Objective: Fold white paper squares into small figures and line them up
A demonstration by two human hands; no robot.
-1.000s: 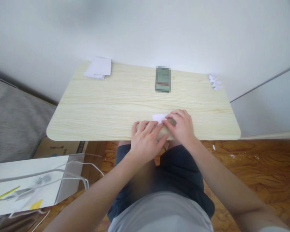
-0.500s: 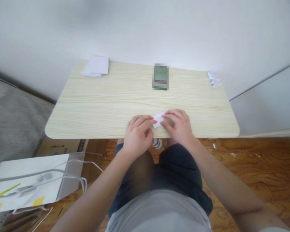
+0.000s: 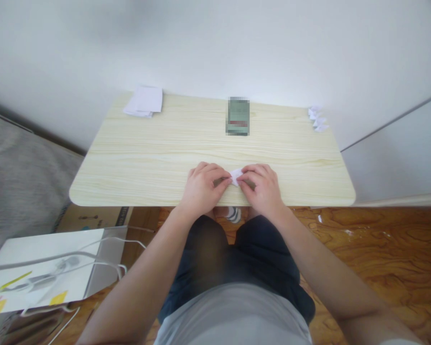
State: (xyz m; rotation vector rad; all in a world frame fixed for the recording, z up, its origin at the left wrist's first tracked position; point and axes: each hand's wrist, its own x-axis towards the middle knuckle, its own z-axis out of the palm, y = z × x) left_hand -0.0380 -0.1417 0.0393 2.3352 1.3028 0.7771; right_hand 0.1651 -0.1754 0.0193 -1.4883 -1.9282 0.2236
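Left hand (image 3: 202, 188) and right hand (image 3: 265, 188) pinch the white paper (image 3: 236, 176) from opposite sides, in front of the blurred device (image 3: 238, 116), apparently to steady it.

The paper (image 3: 235, 176) is white, as are the stack (image 3: 149, 99) and folded pieces (image 3: 319, 123). The table (image 3: 158, 153) shows pale yellow wood grain; the floor (image 3: 391, 263), darker brown swirls. The shorts (image 3: 266, 254) are navy, the shirt (image 3: 237, 316) grey, the sock (image 3: 233, 214) striped.

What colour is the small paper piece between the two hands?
The paper piece is white, with a faint lilac cast; the head view shows it best.
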